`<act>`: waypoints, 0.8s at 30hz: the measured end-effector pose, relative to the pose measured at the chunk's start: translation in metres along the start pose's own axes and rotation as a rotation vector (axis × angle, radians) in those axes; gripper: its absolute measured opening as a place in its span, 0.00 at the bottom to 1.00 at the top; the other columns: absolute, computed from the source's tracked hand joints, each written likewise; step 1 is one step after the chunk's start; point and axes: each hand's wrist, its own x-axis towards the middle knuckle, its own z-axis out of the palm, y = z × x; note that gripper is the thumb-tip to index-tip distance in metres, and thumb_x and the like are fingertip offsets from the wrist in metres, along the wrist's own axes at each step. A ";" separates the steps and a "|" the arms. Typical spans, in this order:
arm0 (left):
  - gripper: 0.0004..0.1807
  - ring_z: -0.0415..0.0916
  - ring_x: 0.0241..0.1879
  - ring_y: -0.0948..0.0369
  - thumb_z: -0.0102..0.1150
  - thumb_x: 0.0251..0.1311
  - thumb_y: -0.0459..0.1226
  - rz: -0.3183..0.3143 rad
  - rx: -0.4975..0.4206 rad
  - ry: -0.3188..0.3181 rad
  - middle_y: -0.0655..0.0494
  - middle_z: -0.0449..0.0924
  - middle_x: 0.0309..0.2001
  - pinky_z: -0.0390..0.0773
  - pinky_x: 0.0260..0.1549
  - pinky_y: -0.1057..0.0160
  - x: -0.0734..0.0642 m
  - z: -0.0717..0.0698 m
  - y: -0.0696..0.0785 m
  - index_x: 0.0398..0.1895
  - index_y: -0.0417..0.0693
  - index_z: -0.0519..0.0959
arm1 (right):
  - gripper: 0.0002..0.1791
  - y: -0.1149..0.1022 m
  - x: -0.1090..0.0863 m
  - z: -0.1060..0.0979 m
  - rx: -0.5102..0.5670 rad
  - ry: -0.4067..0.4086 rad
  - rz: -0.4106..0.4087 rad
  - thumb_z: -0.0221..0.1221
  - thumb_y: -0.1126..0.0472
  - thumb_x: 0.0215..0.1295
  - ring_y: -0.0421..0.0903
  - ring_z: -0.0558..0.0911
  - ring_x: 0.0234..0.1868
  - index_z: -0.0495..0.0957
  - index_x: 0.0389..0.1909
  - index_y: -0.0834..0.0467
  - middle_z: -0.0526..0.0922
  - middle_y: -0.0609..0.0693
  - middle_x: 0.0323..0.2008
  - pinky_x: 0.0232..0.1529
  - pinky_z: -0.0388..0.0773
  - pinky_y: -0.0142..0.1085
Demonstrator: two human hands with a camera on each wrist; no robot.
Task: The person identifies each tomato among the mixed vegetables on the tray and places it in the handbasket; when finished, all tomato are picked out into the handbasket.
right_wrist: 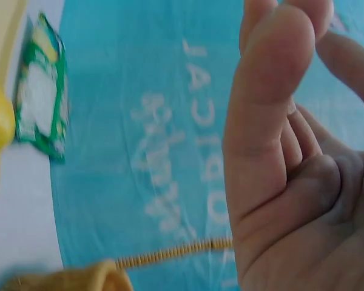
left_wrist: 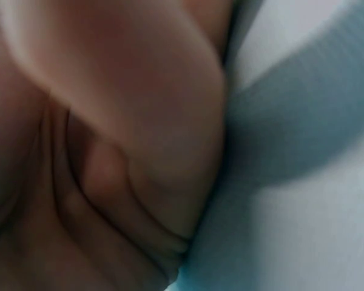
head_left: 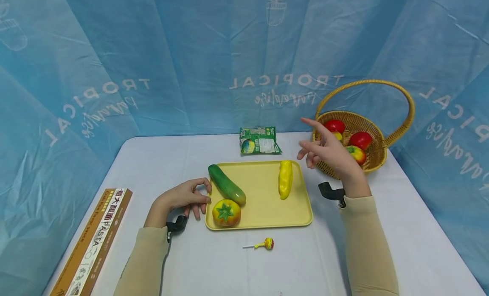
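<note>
My left hand (head_left: 187, 197) is at the left rim of a yellow tray (head_left: 263, 215), its fingers loosely bent with a gap between thumb and forefinger. Whether the fingertips touch the rim, I cannot tell. On the tray lie a green cucumber (head_left: 227, 184), a yellow-orange toy tomato (head_left: 226, 212) with a green star-shaped top, and a long yellow fruit or vegetable (head_left: 285, 179). My right hand (head_left: 330, 151) hovers just left of a wicker basket (head_left: 376, 158), forefinger stretched out, holding nothing. Inside the basket sit red fruits (head_left: 361, 140) and a red-yellow one (head_left: 357, 154).
Behind the tray lies a green snack packet (head_left: 260, 140). A lollipop (head_left: 269, 243) is in front of it. At the left edge rests a long pasta box (head_left: 93, 241). The basket's tall handle (head_left: 410, 111) arches up at the right. A blue curtain (head_left: 206, 66) hangs behind the table.
</note>
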 end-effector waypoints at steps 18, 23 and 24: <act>0.19 0.88 0.20 0.57 0.63 0.74 0.41 -0.005 0.004 0.005 0.48 0.89 0.27 0.75 0.13 0.69 0.001 -0.001 0.001 0.57 0.44 0.68 | 0.46 0.013 0.021 0.114 -0.160 -0.561 0.058 0.65 0.50 0.75 0.73 0.84 0.29 0.49 0.83 0.27 0.91 0.66 0.39 0.32 0.88 0.53; 0.19 0.88 0.20 0.57 0.63 0.74 0.40 -0.006 -0.001 0.003 0.48 0.89 0.27 0.75 0.13 0.68 0.001 0.000 0.001 0.58 0.43 0.68 | 0.46 0.022 0.018 0.148 -0.228 -0.697 0.080 0.66 0.51 0.74 0.71 0.85 0.27 0.51 0.84 0.31 0.92 0.62 0.35 0.31 0.88 0.51; 0.19 0.88 0.20 0.57 0.63 0.74 0.40 -0.006 -0.002 0.002 0.48 0.89 0.27 0.75 0.13 0.68 0.000 0.000 0.001 0.58 0.43 0.68 | 0.45 0.025 0.018 0.153 -0.238 -0.718 0.083 0.66 0.51 0.74 0.69 0.85 0.26 0.52 0.84 0.31 0.92 0.61 0.35 0.31 0.88 0.51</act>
